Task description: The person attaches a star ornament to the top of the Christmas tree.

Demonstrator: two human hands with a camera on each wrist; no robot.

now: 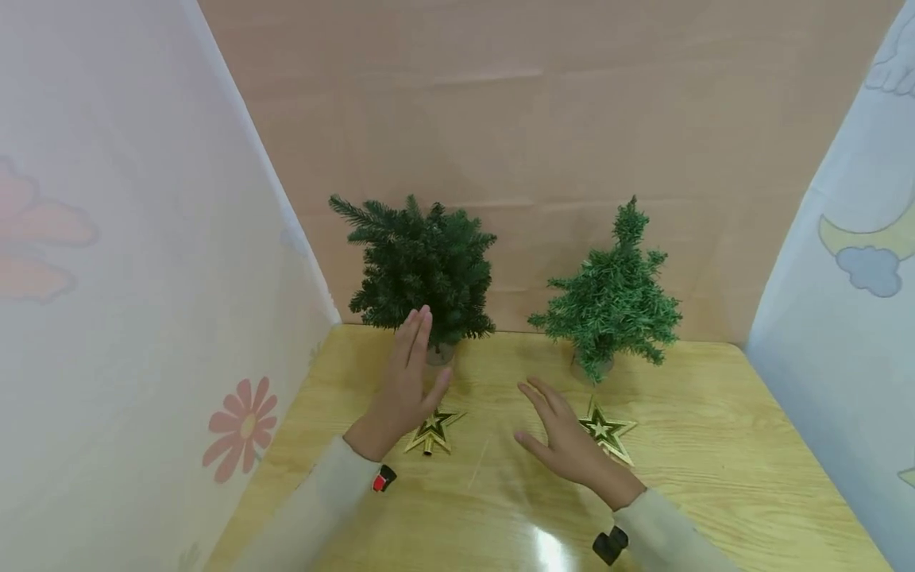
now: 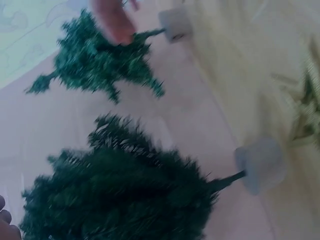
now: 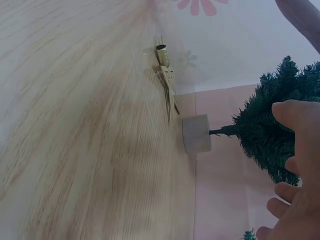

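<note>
My left hand [image 1: 403,393] is held over the table with fingers straight and nothing in it. Its fingertips overlap the lower branches of a dark green artificial Christmas tree [image 1: 429,254] in the head view. A gold star tree topper [image 1: 433,435] lies beside its thumb, partly covered by it. To the right, my empty right hand [image 1: 568,449] has relaxed, slightly spread fingers. Beyond it stands a lighter green Christmas tree [image 1: 611,298], and a second gold star topper [image 1: 608,429] lies just right of this hand, partly behind it.
Both trees stand at the back of the wooden table [image 1: 715,461], in front of a tan backdrop [image 1: 515,143]. The dark tree has a pale round base [image 3: 196,134]. Patterned white walls close off the left [image 1: 143,159] and right [image 1: 843,318].
</note>
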